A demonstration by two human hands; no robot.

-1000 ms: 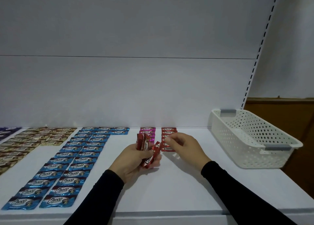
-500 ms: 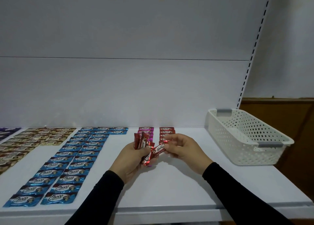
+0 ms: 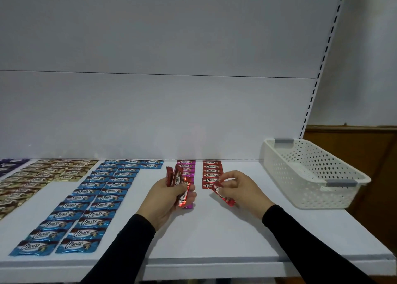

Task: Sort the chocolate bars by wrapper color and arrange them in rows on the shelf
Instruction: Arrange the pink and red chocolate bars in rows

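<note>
Far left on the white shelf (image 3: 214,236): purple-wrapped bars (image 3: 8,165) cut by the frame edge, then gold bars (image 3: 43,176) in rows, then two long rows of blue bars (image 3: 86,206) reaching to the front edge. At centre, left hand (image 3: 165,200) with grip clamped on a bunch of red bars (image 3: 179,184), held over the pink row (image 3: 186,165); just beside it, right hand (image 3: 240,189) pinching a single red bar (image 3: 223,195) at the near end of the red row (image 3: 211,173). Far right, a white perforated basket (image 3: 311,174) on the shelf, well apart from the rows.
</note>
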